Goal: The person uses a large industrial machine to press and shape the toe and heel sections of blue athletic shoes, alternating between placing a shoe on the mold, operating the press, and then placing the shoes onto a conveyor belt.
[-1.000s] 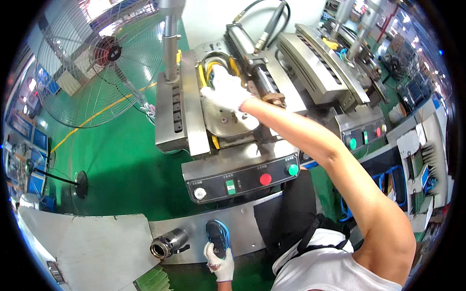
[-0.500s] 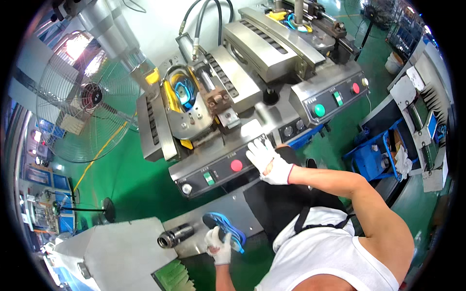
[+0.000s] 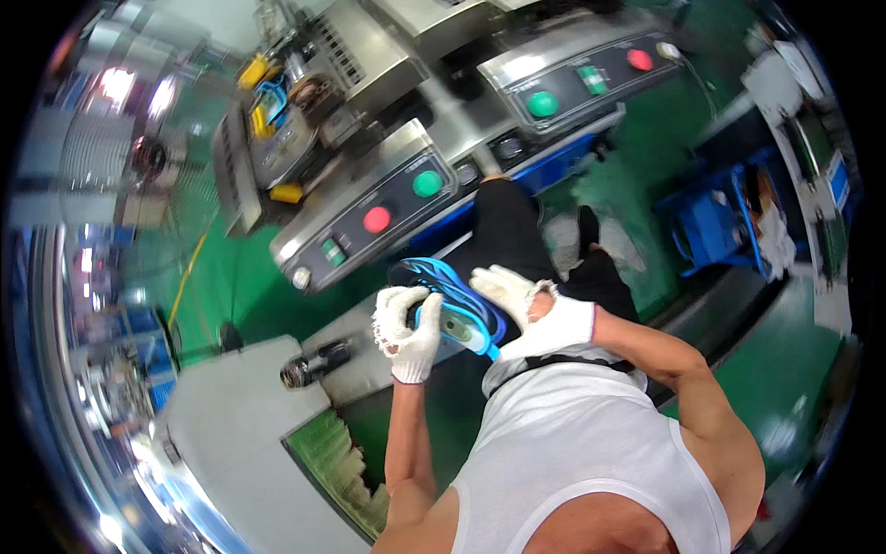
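Note:
A blue-and-black shoe upper with bright blue trim hangs over the metal bench in front of my lap. My left hand, in a white knit glove, is curled round its left edge. Close to its right side is my right hand, also gloved, with fingers stretched out and thumb apart. Its thumb is near the upper's blue end tab; whether they touch I cannot tell. Beyond stands a steel machine whose front panel carries a green button and a red button. Another blue piece sits in its yellow-edged fixture.
A dark metal cylinder lies on the bench, left of my left hand. Nearer is a grey cabinet with a green bristly strip. A second button panel is at the far right, a blue cart at the right.
My right hand has left the machine's panel and come back beside the shoe upper, uncovering the green button. My left hand has raised the upper. The whole view has shifted and is blurred.

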A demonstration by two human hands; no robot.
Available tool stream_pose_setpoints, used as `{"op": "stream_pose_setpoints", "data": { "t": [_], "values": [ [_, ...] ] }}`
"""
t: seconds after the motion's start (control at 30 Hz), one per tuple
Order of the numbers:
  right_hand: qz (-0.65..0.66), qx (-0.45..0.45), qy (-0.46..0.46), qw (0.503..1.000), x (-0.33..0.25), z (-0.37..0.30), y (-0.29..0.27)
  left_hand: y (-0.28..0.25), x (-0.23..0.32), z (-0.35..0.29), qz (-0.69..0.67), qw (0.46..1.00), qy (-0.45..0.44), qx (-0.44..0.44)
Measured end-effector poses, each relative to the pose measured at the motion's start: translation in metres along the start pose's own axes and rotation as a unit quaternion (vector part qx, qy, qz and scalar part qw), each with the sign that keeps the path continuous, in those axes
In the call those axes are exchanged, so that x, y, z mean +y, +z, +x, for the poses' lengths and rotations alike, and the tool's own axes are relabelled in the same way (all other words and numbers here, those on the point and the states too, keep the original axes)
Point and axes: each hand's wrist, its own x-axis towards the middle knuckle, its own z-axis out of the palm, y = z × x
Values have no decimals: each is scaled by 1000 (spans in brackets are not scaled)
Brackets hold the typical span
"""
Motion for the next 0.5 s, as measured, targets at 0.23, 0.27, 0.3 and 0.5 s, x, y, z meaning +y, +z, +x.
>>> {"op": "stream_pose_setpoints", "data": {
  "t": [0.23,0.27,0.3,0.5],
  "values": [
    [173,410,-29,895,49,-77,-7,144,106,75,-140,956,188,-178],
    [404,394,61,823,29,-98,-26,150,128,76,-148,951,133,-235],
    [450,461,49,764,46,-114,-29,165,143,74,-227,932,131,-252],
    [314,761,53,566,116,-243,-53,197,150,76,-235,875,245,-346]
  ]
}}
